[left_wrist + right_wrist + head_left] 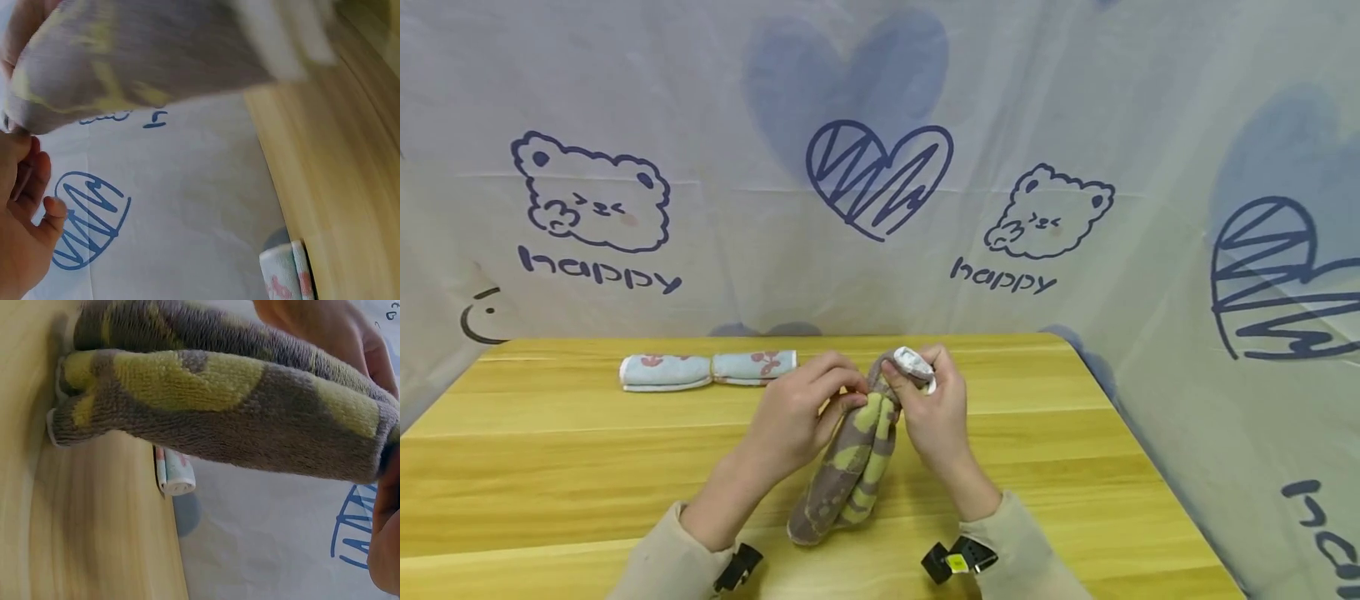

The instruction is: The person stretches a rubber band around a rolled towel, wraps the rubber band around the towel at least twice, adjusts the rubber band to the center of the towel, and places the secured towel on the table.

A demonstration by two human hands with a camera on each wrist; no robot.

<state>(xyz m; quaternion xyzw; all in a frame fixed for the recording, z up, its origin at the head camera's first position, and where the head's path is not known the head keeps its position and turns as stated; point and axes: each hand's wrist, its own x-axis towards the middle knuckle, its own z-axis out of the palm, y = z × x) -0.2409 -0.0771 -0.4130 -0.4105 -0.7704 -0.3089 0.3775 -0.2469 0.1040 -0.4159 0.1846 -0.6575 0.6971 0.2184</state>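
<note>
A grey-brown and yellow towel (850, 467), rolled or folded lengthwise, slants down toward the table between both hands. It narrows near its upper part, where the left hand (801, 408) pinches it with thumb and fingertips. At the upper end the right hand (936, 408) grips the towel, thumb in front, beside a white tag (913, 362) that sticks out. The right wrist view shows the towel's layered folds (187, 412) and its pale-edged lower end close over the wood. Up close in the left wrist view, the left fingers (37, 178) curl at the towel's edge.
A light blue towel roll (670, 372) with red patterns lies at the back left of the wooden table (1037, 467), narrowed at its middle by a thin band (712, 369). Behind the table hangs a pale printed curtain (730, 208). Black wrist gear (958, 560) sits at the cuffs.
</note>
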